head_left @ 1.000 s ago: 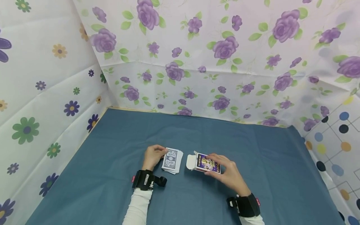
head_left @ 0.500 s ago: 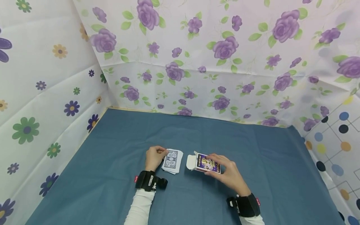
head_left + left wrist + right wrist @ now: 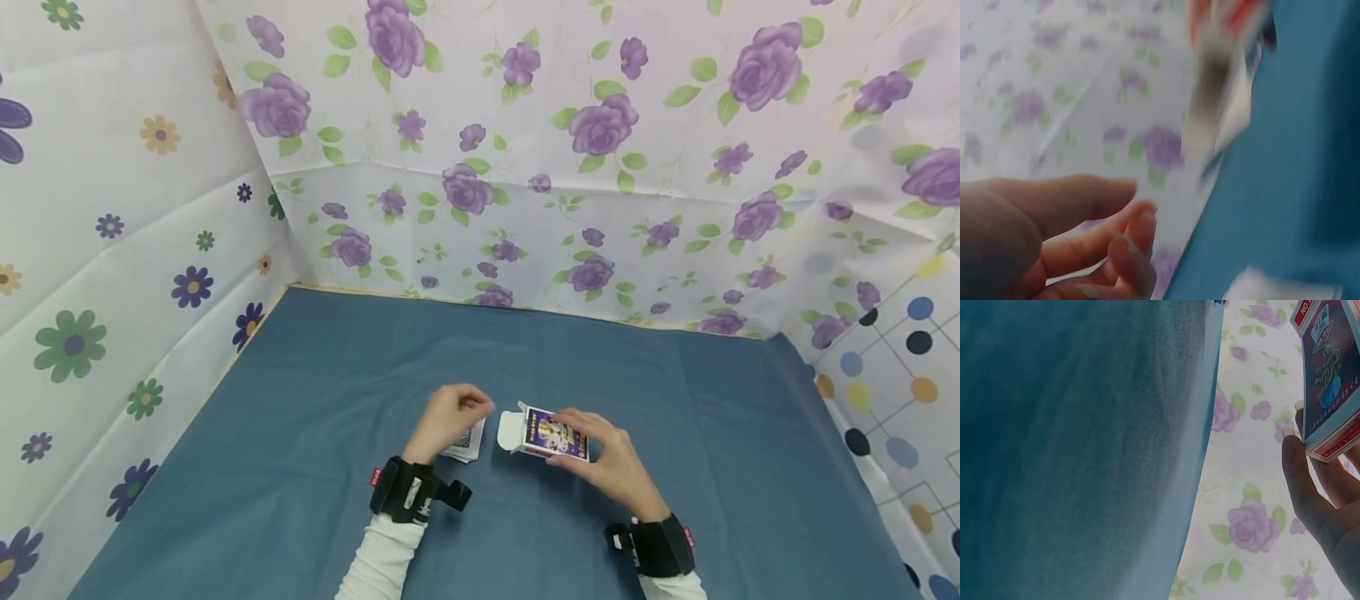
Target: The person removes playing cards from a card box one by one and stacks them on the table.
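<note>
A stack of playing cards [image 3: 468, 443] with grey-patterned backs lies on the blue cloth, partly hidden under my left hand [image 3: 448, 421]. In the left wrist view, that hand's thumb and bent fingers are apart, and nothing shows between them. My right hand [image 3: 603, 457] grips a purple and white card box [image 3: 557, 435] between thumb and fingers. The box's open end, with its white flap [image 3: 512, 431], faces left toward the cards. In the right wrist view, the box shows a dark printed face with red trim [image 3: 1330, 372].
Blue cloth [image 3: 315, 350] covers the table. Floral sheeting [image 3: 525, 225] stands along the back edge, with more patterned sheeting on the left and right sides. Black camera straps sit on both wrists, the left one [image 3: 408, 492] close to the cards.
My left hand has left the left edge of the card stack and moved right over it, closer to the box's flap. The right hand and the box have stayed in place.
</note>
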